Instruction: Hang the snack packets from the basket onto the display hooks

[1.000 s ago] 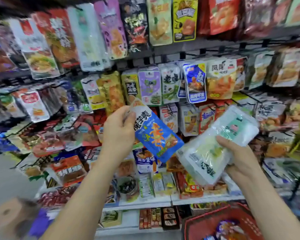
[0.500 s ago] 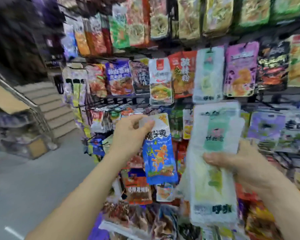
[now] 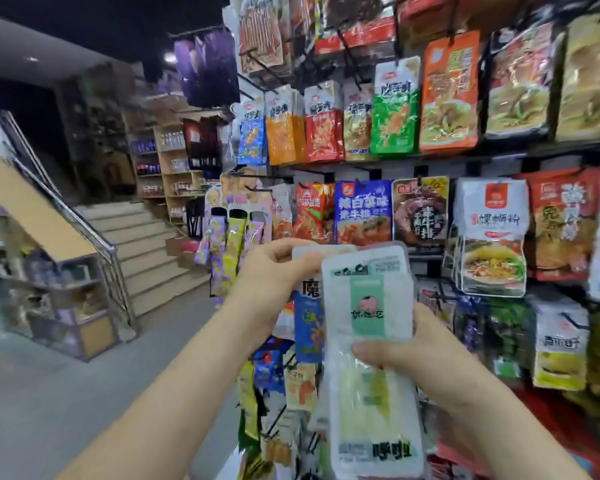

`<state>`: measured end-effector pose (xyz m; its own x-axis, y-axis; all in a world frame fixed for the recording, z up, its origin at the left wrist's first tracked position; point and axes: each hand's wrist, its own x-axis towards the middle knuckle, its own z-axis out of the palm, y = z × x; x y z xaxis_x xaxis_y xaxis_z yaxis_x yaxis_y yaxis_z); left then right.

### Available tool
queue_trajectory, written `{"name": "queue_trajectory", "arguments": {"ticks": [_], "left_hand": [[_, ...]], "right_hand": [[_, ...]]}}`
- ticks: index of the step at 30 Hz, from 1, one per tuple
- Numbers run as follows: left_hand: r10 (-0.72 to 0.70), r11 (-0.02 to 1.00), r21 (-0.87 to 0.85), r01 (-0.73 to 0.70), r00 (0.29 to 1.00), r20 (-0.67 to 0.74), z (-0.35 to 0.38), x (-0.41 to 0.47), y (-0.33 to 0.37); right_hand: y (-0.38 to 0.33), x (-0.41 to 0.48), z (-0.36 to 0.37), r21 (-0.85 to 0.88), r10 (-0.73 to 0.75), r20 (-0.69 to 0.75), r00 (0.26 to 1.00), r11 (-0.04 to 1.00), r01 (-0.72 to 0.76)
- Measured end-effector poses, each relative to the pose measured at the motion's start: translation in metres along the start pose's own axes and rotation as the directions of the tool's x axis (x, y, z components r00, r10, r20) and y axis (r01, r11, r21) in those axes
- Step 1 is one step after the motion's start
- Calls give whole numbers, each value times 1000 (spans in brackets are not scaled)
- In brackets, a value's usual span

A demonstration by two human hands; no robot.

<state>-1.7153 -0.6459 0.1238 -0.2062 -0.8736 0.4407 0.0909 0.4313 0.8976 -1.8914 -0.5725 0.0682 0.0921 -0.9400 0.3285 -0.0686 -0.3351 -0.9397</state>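
Pinching left hand point(image 3: 267, 292): thumb and fingers on blue packet point(image 3: 309, 329) top edge.
Right hand point(image 3: 430, 351): curled round white packets point(image 3: 369, 427), thumb across front.
White packets: overlapping blue packet.

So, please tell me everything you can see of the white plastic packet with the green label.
The white semi-clear plastic packet is long and flat, with a green label showing a cartoon face in its upper half, black characters near the bottom and pale yellow-green contents behind the film. It stands upright, not on a hook. The right hand grips its middle, thumb across the front. Its left edge covers part of the blue snack packet held by the left hand.
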Motion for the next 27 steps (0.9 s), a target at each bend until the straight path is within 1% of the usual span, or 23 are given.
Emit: {"name": "queue_trajectory", "arguments": {"ticks": [3, 5, 10, 13, 15, 17, 22, 27], "left_hand": [[-55, 994, -90, 56, 998, 22, -24, 26, -3], [-44, 991, -125, 47, 999, 21, -37, 46, -4], [74, 989, -130, -69, 996, 40, -69, 117, 9], [149, 983, -115, -146, 989, 13, -89, 171, 30], [225, 970, -93, -226, 974, -26, -100, 203, 45], [287, 951, -100, -292, 956, -67, -109, 233, 59], [387, 907, -112, -405, 909, -157, -140, 306, 87], [454, 866, -142, -479, 874, -173, -161, 362, 90]], "right_hand": [[2, 39, 16, 9, -22, -16, 1000, 1000, 22], [0, 64, 27, 30, -61, -37, 997, 998, 63], [-15, 139, 43, 75, -173, -166, 971, 979, 188], [-34, 192, 52, 79, -245, -213, 946, 961, 266], [-49, 222, 56, 74, -289, -240, 927, 947, 314], [-62, 248, 59, 60, -307, -262, 915, 941, 332], [-91, 292, 69, 22, -339, -271, 901, 934, 358], [-114, 315, 84, 12, -370, -299, 880, 920, 391]]}}
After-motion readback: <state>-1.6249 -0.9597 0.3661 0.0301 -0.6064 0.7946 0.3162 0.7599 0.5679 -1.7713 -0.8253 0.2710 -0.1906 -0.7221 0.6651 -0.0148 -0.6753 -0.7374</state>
